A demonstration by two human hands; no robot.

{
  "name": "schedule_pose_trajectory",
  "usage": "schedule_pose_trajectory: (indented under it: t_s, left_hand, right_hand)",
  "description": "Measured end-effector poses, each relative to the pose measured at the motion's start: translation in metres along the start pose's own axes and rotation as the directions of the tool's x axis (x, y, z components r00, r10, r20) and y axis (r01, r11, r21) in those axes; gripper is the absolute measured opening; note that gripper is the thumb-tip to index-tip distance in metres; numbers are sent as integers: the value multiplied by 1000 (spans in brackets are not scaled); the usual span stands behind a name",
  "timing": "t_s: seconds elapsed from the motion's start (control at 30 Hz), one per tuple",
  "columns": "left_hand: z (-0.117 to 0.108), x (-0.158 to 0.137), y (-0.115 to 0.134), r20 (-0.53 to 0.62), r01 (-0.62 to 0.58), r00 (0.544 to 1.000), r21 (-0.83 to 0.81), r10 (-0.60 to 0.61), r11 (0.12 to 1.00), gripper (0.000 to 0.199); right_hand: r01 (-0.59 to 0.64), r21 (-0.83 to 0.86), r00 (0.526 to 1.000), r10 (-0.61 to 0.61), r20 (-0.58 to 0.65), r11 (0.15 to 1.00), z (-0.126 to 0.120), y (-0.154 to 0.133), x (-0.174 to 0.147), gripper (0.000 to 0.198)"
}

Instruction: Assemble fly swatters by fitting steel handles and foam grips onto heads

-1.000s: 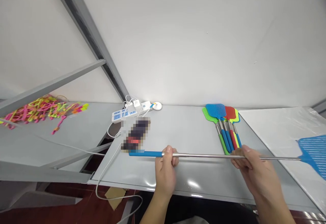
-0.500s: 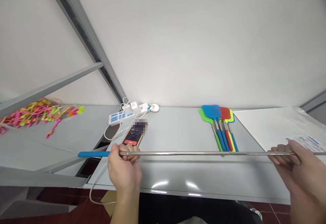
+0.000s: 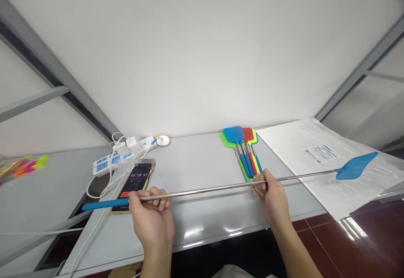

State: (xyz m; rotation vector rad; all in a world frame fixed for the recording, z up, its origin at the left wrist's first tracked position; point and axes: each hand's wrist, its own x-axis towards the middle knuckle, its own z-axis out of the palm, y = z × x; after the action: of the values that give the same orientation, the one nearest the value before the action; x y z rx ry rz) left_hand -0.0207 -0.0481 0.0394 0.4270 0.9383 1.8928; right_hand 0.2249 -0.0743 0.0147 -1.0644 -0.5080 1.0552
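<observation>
Both hands hold one blue fly swatter [image 3: 355,167] with a long, extended metal rod, level above the table's front part. My left hand [image 3: 153,212] is closed round the rod just beside the blue handle, which sticks out to the left. Farther along the rod, my right hand [image 3: 272,193] pinches it near its middle, fingers closed. The blue paddle points right, over a white plastic bag. Behind my right hand lies a group of several short fly swatters [image 3: 234,134] in blue, green, red and yellow, their heads overlapping.
A phone [image 3: 138,177] showing a timer lies at the left, beside a power strip [image 3: 105,163] with plugged-in chargers and loose white cables. The white bag [image 3: 303,143] overhangs the table's right edge. Colourful items [image 3: 23,168] lie far left. Grey metal posts stand at both sides.
My right hand has slid left along the rod, from the far right to near its middle. The blue paddle has come into view. The camera view has turned to the right.
</observation>
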Motion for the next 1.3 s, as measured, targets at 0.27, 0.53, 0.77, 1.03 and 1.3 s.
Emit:
schedule_pose_trajectory:
  t_s: [0.27,0.53,0.77,1.03,1.3]
  left_hand:
    - [3,-38,-24,190,179,963,79,-191,981,36]
    - [-22,-85,-34,287,212,928,115,-237,970,32]
    - [-56,-90,-15,209,57,975,106,-78,993,23]
    - [-55,-85,3,180,-78,981,16,74,997,26]
    - [-55,-84,12,104,-155,982,-55,160,986,40]
  right_hand:
    - [33,-11,990,-31,137,999,0,10,-13,46]
    - [16,-46,978,-6,209,999,-26,30,-54,38]
    - [115,-6,977,-112,181,993,-55,15,-61,30]
    - [157,82,964,-170,203,984,-52,-5,-72,27]
    - [205,124,958,-225,176,971,-53,-9,-75,22]
